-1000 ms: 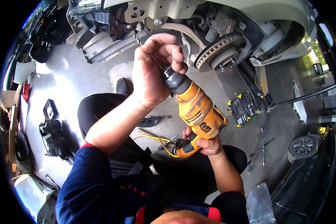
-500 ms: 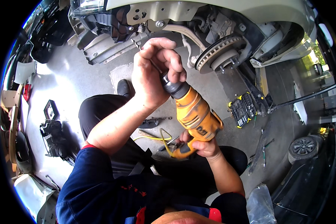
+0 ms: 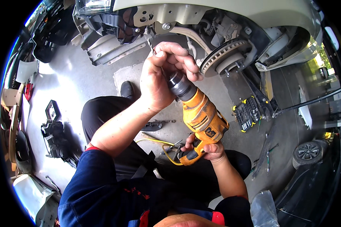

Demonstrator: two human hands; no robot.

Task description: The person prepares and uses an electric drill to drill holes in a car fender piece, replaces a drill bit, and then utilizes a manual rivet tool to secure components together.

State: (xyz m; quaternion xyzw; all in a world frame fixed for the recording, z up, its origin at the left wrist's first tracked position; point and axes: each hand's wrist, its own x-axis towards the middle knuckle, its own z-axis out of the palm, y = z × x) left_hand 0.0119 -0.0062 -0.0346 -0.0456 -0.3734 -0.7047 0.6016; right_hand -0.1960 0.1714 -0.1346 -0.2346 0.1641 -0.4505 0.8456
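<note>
My right hand (image 3: 210, 149) grips the handle of a yellow and black corded power drill (image 3: 202, 117). The drill tilts up and to the left, its black chuck (image 3: 182, 86) toward the car. Just past the chuck my left hand (image 3: 161, 73) is closed round a drill bit (image 3: 150, 44), thumb and index finger pinching it, with the spiral tip sticking out above them. The palm hides where the bit enters the chuck. A yellow cord (image 3: 152, 139) runs from the handle's lower end across my leg.
Ahead is a pale car body (image 3: 216, 13) with exposed brackets and a brake disc (image 3: 227, 56). A tool case (image 3: 247, 113) lies open beside a jack at right. Bare car parts (image 3: 53, 140) sit on the left floor. A dark car (image 3: 310, 185) stands at lower right.
The drill and both hands have shifted slightly right, and the chuck end sits a little lower. My left thumb and index finger have closed on the bit nearer its tip.
</note>
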